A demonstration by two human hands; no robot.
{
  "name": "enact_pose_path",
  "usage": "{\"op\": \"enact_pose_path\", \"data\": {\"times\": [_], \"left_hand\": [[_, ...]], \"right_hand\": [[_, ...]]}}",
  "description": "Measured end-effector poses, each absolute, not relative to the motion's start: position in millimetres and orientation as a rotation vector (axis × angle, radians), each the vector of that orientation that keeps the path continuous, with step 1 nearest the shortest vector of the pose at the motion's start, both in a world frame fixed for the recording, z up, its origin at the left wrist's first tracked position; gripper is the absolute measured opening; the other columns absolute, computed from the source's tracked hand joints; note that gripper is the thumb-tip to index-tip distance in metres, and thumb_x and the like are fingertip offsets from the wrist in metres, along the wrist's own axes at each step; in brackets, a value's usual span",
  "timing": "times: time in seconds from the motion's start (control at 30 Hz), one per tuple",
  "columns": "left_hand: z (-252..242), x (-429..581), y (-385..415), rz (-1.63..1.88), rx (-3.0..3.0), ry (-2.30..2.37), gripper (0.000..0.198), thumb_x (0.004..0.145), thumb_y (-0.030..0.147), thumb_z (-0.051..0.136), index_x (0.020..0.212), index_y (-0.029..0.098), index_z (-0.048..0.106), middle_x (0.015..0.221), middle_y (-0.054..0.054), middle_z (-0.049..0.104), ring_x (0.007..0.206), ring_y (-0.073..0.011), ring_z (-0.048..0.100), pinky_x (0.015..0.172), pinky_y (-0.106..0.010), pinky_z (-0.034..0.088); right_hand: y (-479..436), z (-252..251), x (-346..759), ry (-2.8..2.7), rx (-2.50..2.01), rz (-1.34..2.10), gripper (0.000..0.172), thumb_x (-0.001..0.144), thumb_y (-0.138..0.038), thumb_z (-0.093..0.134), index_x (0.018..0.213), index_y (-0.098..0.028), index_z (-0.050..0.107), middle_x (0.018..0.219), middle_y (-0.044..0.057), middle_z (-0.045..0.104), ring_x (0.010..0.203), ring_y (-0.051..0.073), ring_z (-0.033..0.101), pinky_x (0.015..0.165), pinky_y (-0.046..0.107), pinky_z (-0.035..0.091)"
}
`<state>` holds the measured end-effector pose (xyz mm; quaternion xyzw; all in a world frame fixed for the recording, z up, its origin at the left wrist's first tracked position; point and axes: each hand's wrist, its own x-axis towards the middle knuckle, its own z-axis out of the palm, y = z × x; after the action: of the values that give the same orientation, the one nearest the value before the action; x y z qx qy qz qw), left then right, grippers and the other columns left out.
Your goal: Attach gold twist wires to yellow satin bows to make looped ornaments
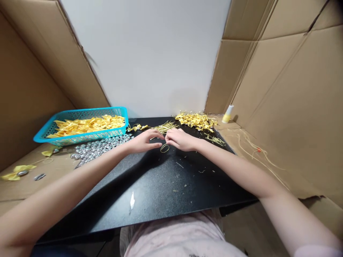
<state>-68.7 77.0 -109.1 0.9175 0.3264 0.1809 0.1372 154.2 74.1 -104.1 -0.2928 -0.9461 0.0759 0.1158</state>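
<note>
My left hand [146, 140] and my right hand [180, 139] meet over the middle of a black table top [150, 185]. Both pinch a thin gold cord [164, 147] whose loop hangs between the fingertips just above the surface. Just behind the hands lies a bundle of cut gold cords [164, 126]. A heap of finished yellow bows [195, 120] sits at the back right. To the left spreads a pile of silver beads [96, 148], in front of a turquoise basket [43, 134] full of yellow ribbon pieces [88, 125].
Cardboard walls close in on the left and right, with a white wall behind. A small white and yellow bottle [227, 114] stands at the back right. Loose cords [254, 150] trail over the cardboard at right. A yellow bow [16, 172] lies at far left.
</note>
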Motion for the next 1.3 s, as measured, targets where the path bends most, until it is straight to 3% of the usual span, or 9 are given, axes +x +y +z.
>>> {"op": "enact_pose_path", "data": {"times": [0.1, 0.4, 0.57, 0.7, 1.03, 1.3], "left_hand": [[-103.2, -64.5, 83.6, 0.500, 2.422, 0.806, 0.031, 0.090, 0.039, 0.051, 0.107, 0.020, 0.068, 0.114, -0.008, 0.067, 0.109, -0.0214, 0.059, 0.098, -0.036, 0.044], [-108.6, -50.1, 79.6, 0.491, 2.124, 0.678, 0.035, 0.083, 0.048, 0.061, 0.100, 0.018, 0.070, 0.106, -0.007, 0.070, 0.103, -0.0220, 0.063, 0.093, -0.036, 0.047], [-114.7, -42.3, 76.6, 0.620, 2.046, 0.744, 0.035, 0.080, 0.049, 0.065, 0.089, 0.015, 0.069, 0.088, -0.004, 0.069, 0.084, -0.0192, 0.063, 0.080, -0.034, 0.050], [-118.2, -41.4, 78.0, 0.659, 2.017, 0.759, 0.034, 0.076, 0.048, 0.070, 0.082, 0.014, 0.071, 0.088, -0.005, 0.070, 0.085, -0.0194, 0.062, 0.082, -0.034, 0.049], [-126.0, -43.4, 78.0, 0.603, 1.865, 0.755, 0.035, 0.082, 0.045, 0.062, 0.095, 0.016, 0.075, 0.094, -0.009, 0.074, 0.089, -0.0204, 0.066, 0.088, -0.035, 0.049], [-126.2, -38.5, 74.1, 0.588, 1.886, 0.757, 0.046, 0.074, 0.056, 0.068, 0.091, 0.014, 0.075, 0.089, -0.008, 0.074, 0.087, -0.0203, 0.065, 0.085, -0.034, 0.048]], "right_hand": [[73.4, -93.6, 154.8, -2.673, -0.831, 0.329, 0.012, 0.094, -0.019, 0.045, 0.086, -0.017, 0.053, 0.093, 0.005, 0.058, 0.092, 0.018, 0.046, 0.086, 0.034, 0.035], [69.4, -88.0, 161.0, -2.547, -0.704, 0.489, 0.016, 0.090, -0.015, 0.043, 0.074, -0.019, 0.046, 0.083, 0.003, 0.053, 0.085, 0.017, 0.047, 0.085, 0.032, 0.039], [69.5, -91.1, 160.8, -2.537, -0.685, 0.500, 0.015, 0.091, -0.018, 0.044, 0.076, -0.020, 0.045, 0.083, 0.003, 0.051, 0.084, 0.017, 0.046, 0.085, 0.032, 0.039], [69.7, -92.2, 160.5, -2.521, -0.681, 0.516, 0.015, 0.091, -0.018, 0.043, 0.077, -0.020, 0.044, 0.084, 0.003, 0.052, 0.083, 0.017, 0.046, 0.084, 0.032, 0.039], [70.4, -98.9, 159.3, -2.486, -0.597, 0.551, 0.018, 0.092, -0.017, 0.043, 0.075, -0.021, 0.045, 0.078, 0.002, 0.051, 0.081, 0.017, 0.048, 0.086, 0.034, 0.038], [66.9, -100.3, 159.0, -2.459, -0.622, 0.594, 0.017, 0.092, -0.017, 0.045, 0.076, -0.020, 0.048, 0.082, 0.003, 0.052, 0.084, 0.017, 0.047, 0.084, 0.033, 0.039]]}}
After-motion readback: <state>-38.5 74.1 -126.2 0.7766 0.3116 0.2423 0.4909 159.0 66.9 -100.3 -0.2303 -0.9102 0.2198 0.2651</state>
